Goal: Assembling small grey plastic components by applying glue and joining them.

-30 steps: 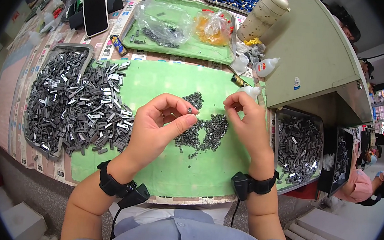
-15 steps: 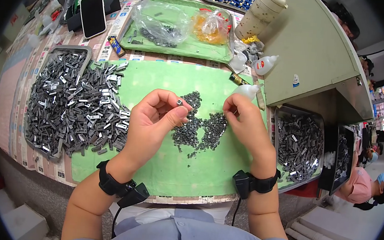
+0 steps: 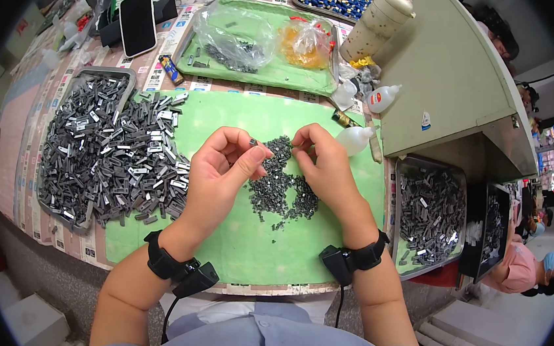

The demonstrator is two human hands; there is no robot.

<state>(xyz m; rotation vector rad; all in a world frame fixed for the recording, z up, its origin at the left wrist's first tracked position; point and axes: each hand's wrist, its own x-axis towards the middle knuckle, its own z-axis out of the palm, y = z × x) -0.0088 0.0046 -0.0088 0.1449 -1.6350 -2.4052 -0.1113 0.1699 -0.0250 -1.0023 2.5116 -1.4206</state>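
Note:
Pinched between the thumb and forefinger of my left hand (image 3: 219, 171) is a small dark metal part (image 3: 253, 142), held above the green cloth (image 3: 231, 248). A heap of tiny dark grey pieces (image 3: 272, 189) lies spread on the cloth between my hands. My right hand (image 3: 327, 167) hovers at the heap's upper right side, its fingertips pressed together. Whatever is between them is too small or hidden to make out. Left of my left hand a big pile of dark oblong metal parts (image 3: 139, 161) spills from a tray onto the cloth.
On the right stand a tray of similar parts (image 3: 428, 209) and a grey-green cabinet (image 3: 457, 77). White squeeze bottles (image 3: 353, 140) lie near my right hand. Farther back are a green-lined tray (image 3: 265, 80) with plastic bags, a phone (image 3: 138, 24) and a cup (image 3: 377, 25). Another person sits far right.
My right hand has moved left, closer to my left hand, and now is over the heap's upper edge. My left hand keeps its pinch on the small part, almost unmoved.

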